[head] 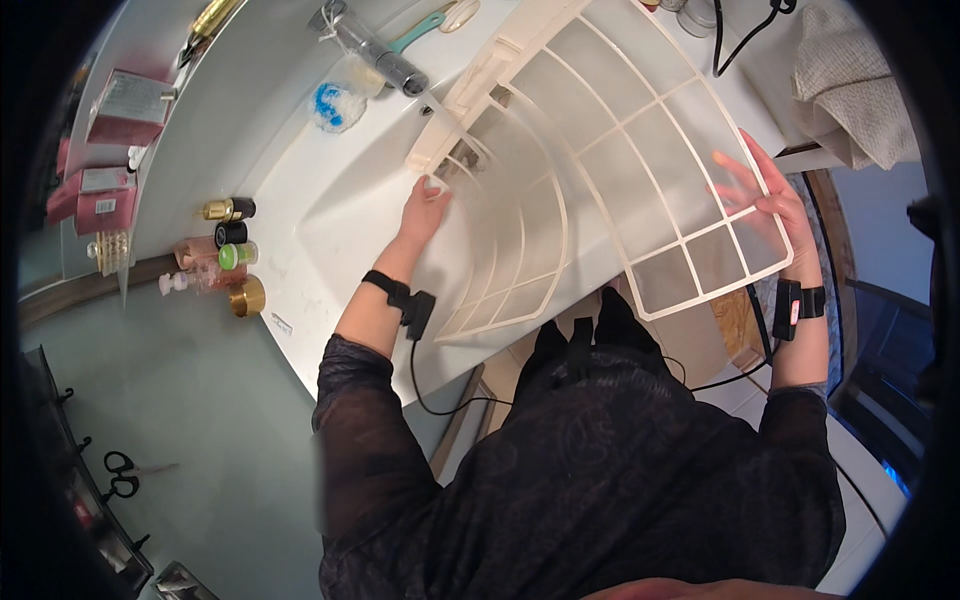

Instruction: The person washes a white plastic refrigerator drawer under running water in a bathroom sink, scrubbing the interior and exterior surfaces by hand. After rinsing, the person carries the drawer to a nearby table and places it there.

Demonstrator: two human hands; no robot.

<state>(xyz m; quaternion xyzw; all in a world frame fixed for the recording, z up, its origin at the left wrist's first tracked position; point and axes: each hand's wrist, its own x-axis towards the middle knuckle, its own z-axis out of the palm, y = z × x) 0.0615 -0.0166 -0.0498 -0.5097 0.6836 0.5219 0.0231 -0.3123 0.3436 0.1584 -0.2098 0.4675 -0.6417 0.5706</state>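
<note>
A white plastic mesh filter (631, 142), with a gridded frame and a solid strip along its far edge, is spread above a white sink (330, 225). It has two curved panels; the left one (517, 255) bends down into the basin. At the strip's near-left end, my left hand (424, 211) pinches a corner of the filter. My right hand (776, 196) grips the right panel's outer edge, fingers behind the translucent mesh. From a grey tap (382, 64) a stream of water (457, 124) runs down beside the strip, towards the partly hidden drain.
On the sink's back ledge are a blue-and-white scrubber (337, 107) and a teal-handled brush (420, 31). Several small bottles and jars (238, 256) line the left rim. A grey towel (851, 90) hangs at the right. Scissors (124, 474) hang at the lower left.
</note>
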